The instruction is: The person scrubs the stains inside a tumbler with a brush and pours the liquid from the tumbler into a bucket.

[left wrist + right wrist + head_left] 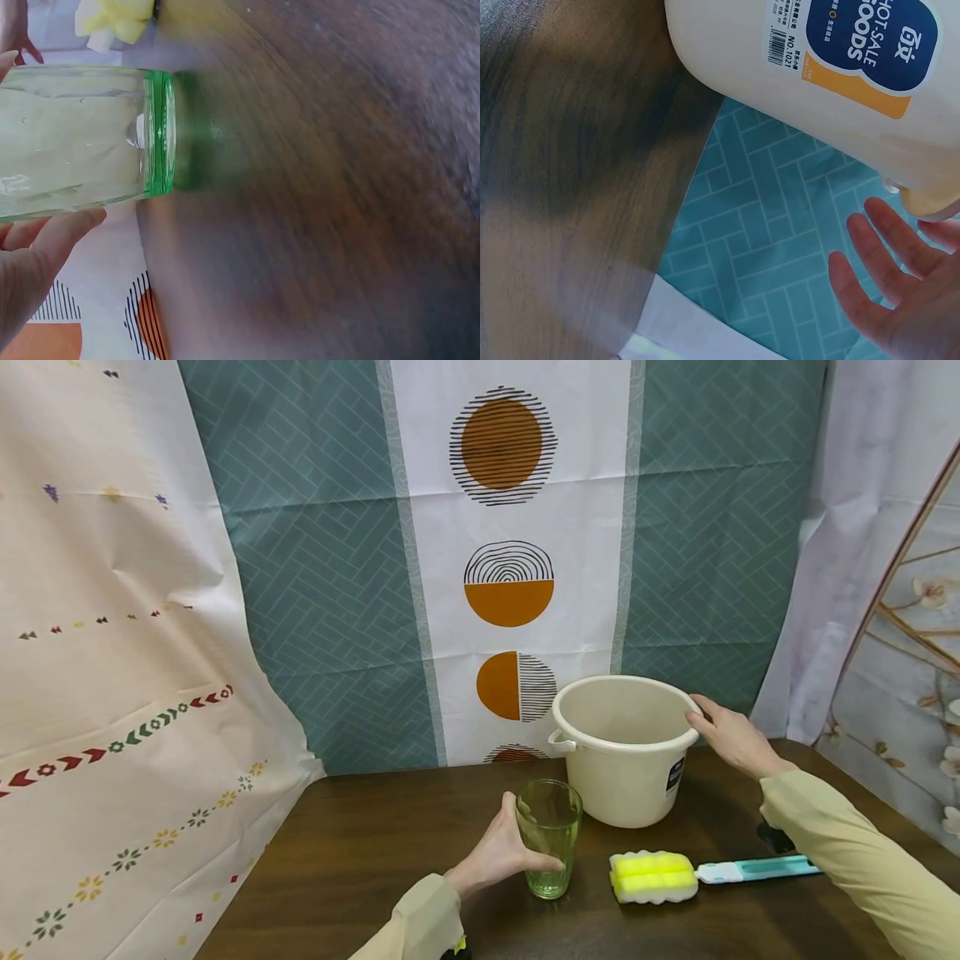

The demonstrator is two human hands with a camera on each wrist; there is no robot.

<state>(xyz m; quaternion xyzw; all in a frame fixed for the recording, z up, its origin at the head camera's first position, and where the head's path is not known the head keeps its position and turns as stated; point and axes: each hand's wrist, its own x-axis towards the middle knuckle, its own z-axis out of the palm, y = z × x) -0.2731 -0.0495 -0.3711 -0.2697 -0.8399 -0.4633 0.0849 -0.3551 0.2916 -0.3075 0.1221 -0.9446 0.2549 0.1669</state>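
Note:
A ribbed, clear green drinking glass (550,839) stands upright in my left hand (501,852), its mouth facing up. The thumb lies across the near side and the fingers wrap the far side. The left wrist view shows the glass's thick base (159,133) right at the tabletop. Farther back is a cream plastic bucket (628,785), upright, with a dark label. My right hand (733,735) touches its right rim. In the right wrist view that hand's fingers (881,251) are spread and loosely extended, with fingertips near the rim; the thumb is hidden.
A bottle brush with a yellow and white sponge head (654,877) and a teal and white handle (757,868) lies in front of the bucket, partly under my right forearm. The dark wooden table (360,852) ends at a patterned cloth backdrop (322,610) behind.

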